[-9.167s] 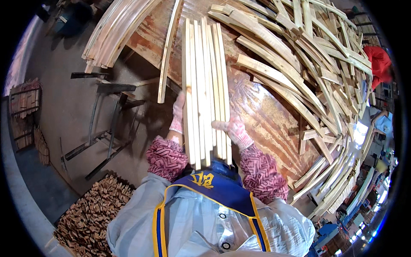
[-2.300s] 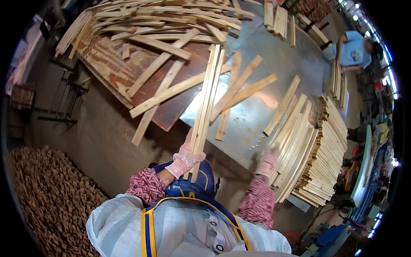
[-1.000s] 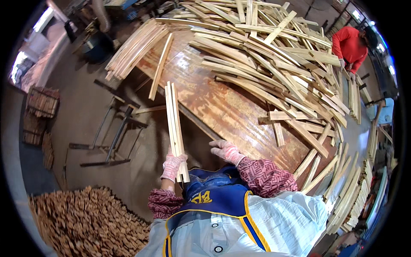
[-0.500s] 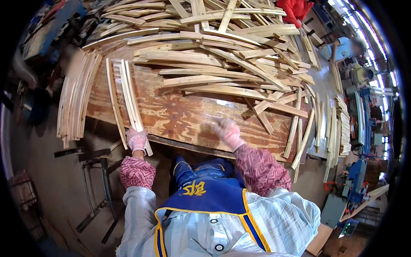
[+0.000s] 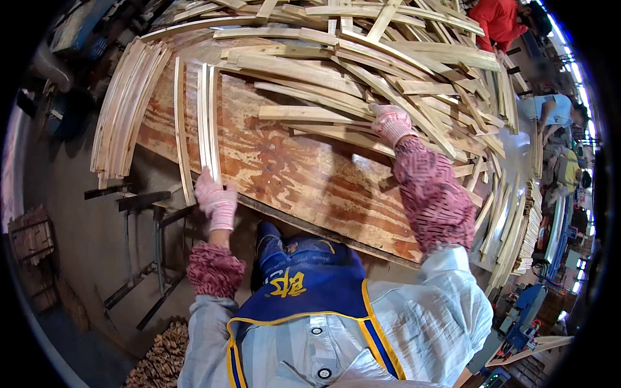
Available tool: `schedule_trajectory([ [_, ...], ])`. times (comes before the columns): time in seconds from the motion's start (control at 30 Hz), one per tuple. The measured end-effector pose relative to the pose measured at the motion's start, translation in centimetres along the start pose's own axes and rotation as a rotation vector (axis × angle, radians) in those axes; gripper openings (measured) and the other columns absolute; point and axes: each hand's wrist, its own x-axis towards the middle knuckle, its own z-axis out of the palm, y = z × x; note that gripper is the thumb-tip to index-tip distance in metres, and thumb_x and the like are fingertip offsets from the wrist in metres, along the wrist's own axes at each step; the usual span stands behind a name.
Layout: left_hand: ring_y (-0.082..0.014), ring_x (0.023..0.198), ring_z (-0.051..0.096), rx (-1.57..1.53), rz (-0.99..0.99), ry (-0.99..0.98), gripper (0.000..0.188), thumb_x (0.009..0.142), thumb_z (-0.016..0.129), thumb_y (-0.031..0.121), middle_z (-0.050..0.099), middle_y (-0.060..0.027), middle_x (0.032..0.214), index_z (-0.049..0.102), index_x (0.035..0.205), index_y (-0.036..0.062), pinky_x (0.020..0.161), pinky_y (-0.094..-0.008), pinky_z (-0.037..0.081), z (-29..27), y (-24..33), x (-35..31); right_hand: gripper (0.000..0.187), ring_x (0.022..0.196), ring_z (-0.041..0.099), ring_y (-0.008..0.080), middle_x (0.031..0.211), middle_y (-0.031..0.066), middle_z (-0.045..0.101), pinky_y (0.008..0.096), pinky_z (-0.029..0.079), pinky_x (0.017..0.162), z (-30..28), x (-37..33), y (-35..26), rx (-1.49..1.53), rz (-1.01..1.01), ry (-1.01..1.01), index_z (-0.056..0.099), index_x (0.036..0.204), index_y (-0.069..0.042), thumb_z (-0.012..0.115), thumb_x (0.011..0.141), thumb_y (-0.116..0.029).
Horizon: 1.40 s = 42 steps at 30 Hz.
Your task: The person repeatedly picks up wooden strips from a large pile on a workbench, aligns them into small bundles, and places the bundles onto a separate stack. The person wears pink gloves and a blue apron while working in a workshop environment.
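Observation:
My left hand (image 5: 217, 199), in a pink-and-white knit glove, is at the near ends of two pale wooden strips (image 5: 208, 123) lying side by side. Its fingers are stretched out against them, with the thumb apart. To their left lies a single, slightly curved wooden strip (image 5: 180, 123), its near end jutting past the table edge. My right hand (image 5: 392, 124), gloved alike, reaches forward to the pile of wooden strips (image 5: 362, 71). Its fingers are closed on a strip (image 5: 310, 114) at the near side of the pile; the fingertips are partly hidden.
A neat row of strips (image 5: 129, 107) overhangs the left end of the worn plywood table (image 5: 284, 174). Below stands a dark metal stand (image 5: 158, 239). More strips (image 5: 527, 226) are stacked at right, near people in red (image 5: 498, 22) and light-blue (image 5: 556, 110) clothing.
My right hand has moved forward and right, from above the bare tabletop onto the pile. Beneath my left hand, the two strips no longer stick out toward me. The view has shifted.

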Motion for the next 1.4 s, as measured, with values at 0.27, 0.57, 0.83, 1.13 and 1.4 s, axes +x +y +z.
schedule_trajectory([
  [0.27,-0.0275,0.102,0.065,-2.081,-0.523,-1.1,0.062,0.088,0.066,0.047,0.061,-0.0158,0.118,0.049,0.128,0.0024,0.085,-0.0406,0.056,-1.3,17.5,-8.8,0.073,0.107,0.061,0.031,0.116,0.0193,0.063,0.038,0.049,0.095,5.4,-6.0,-3.7,0.703,-0.649,-0.064,0.042,0.142,-0.011,0.068,0.082,-0.044],
  [0.57,-0.0226,0.072,0.066,-1.822,-0.576,-0.857,0.031,0.085,0.061,0.012,0.066,-0.0119,0.088,0.057,0.113,-0.0001,0.066,-0.0326,0.057,-2.9,12.0,-8.9,0.063,0.123,0.052,0.0275,0.133,0.0099,0.055,0.0402,0.041,0.102,7.0,1.9,2.3,-0.017,-0.281,0.279,0.045,0.142,-0.029,0.065,0.083,-0.042],
  [0.83,-0.0088,0.069,0.057,-1.328,-0.359,-0.558,0.033,0.088,0.061,0.014,0.062,-0.0022,0.082,0.058,0.119,0.0031,0.059,-0.0237,0.049,-9.8,1.2,-11.6,0.059,0.104,0.062,0.0327,0.112,0.0156,0.063,0.0453,0.049,0.087,2.7,-1.7,-8.8,0.14,-0.355,0.316,0.046,0.138,-0.024,0.059,0.088,-0.051],
  [1.13,-0.0347,0.133,0.036,-0.233,-0.227,-0.231,0.057,0.077,0.065,0.029,0.035,-0.0166,0.148,0.056,0.132,0.0184,0.111,-0.0387,0.032,-2.1,-9.3,3.9,0.083,0.124,0.049,0.0349,0.137,0.0228,0.047,0.043,0.043,0.101,12.9,-3.9,-21.7,0.295,-0.131,0.246,0.031,0.147,-0.017,0.07,0.08,-0.047],
  [1.4,-0.0388,0.102,0.061,-0.019,-0.044,-0.111,0.081,0.081,0.064,0.025,0.054,-0.0197,0.12,0.023,0.15,0.0355,0.089,-0.046,0.05,3.1,-14.6,14.1,0.092,0.12,0.051,0.0399,0.129,0.0239,0.053,0.0491,0.039,0.102,16.3,-13.1,-17.6,0.335,0.107,0.062,0.033,0.145,-0.019,0.076,0.069,-0.048],
])
